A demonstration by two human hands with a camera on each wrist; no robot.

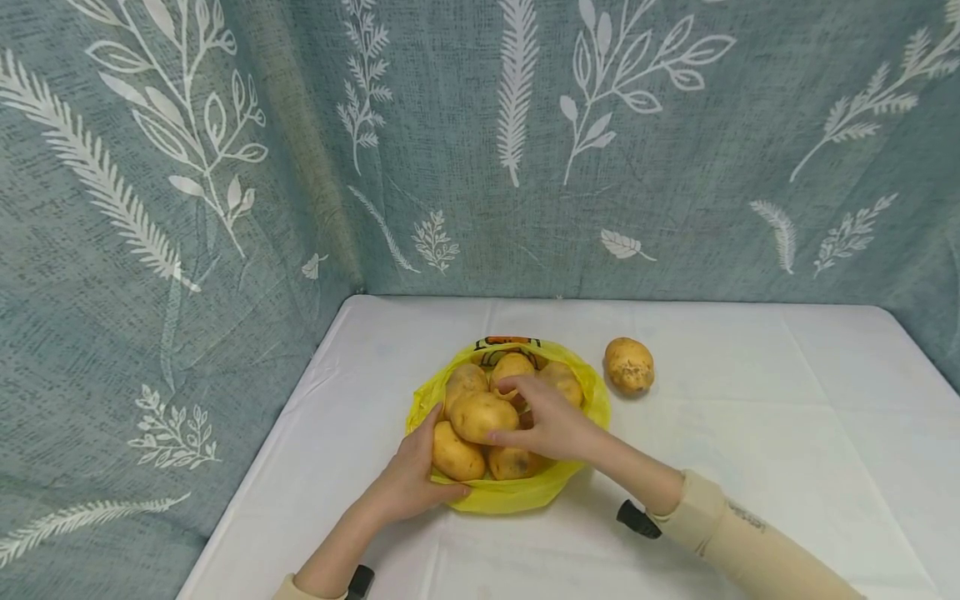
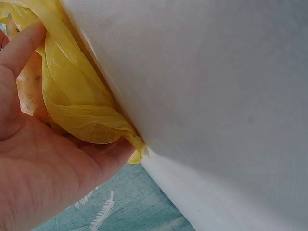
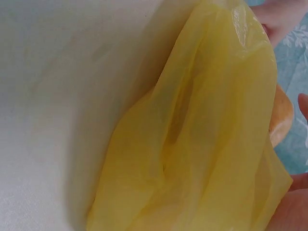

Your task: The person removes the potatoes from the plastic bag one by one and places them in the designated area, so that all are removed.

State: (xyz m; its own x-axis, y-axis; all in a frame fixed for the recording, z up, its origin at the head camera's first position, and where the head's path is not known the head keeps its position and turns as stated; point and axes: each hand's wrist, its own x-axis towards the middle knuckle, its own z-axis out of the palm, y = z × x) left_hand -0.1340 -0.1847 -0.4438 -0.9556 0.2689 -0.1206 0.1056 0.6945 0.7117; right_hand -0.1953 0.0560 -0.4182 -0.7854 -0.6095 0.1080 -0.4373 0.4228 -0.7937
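Note:
A yellow plastic bag (image 1: 513, 497), its mouth spread wide, holds several potatoes. My left hand (image 1: 411, 475) grips the bag's near left side, the thumb at the front rim and the other fingers along the left edge. In the left wrist view the yellow plastic (image 2: 79, 91) passes between thumb and fingers, and a potato (image 2: 31, 89) shows behind the thumb. Reaching in from the right, my right hand (image 1: 555, 421) has thumb and fingers spread about the topmost potato (image 1: 474, 417). The right wrist view shows a gap between a fingertip (image 3: 303, 102) and a potato (image 3: 281, 118) above the rim.
One loose potato (image 1: 629, 365) lies on the white-covered table (image 1: 757, 417), right of the bag. Blue-grey curtains (image 1: 465, 150) with white leaf prints hang behind and to the left. A black wrist strap piece (image 1: 637, 519) sticks out below the right forearm.

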